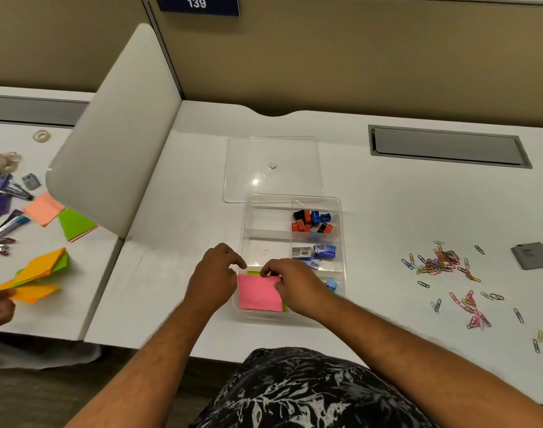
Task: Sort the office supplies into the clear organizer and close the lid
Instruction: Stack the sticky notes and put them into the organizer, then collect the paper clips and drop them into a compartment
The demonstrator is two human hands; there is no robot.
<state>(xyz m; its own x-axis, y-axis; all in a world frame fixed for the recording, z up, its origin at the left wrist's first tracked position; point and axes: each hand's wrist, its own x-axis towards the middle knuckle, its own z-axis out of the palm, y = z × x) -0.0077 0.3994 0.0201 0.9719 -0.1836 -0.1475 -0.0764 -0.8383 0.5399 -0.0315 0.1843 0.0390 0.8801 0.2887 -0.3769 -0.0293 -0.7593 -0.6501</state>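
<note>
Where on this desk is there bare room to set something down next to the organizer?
Bare desk lies between the divider panel and the organizer, and between the organizer and the paper clips. Behind it lies the lid. Crowded: the near-left compartment, where both hands meet over the pink notes.

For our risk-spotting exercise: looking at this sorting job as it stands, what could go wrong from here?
1. The pink sticky notes sit skewed in the clear organizer; if raised, the lid may not close.
2. The paper clips lie scattered, so some could be missed.

pink notes (pixel 259 292) in open organizer (pixel 341 230)
</note>
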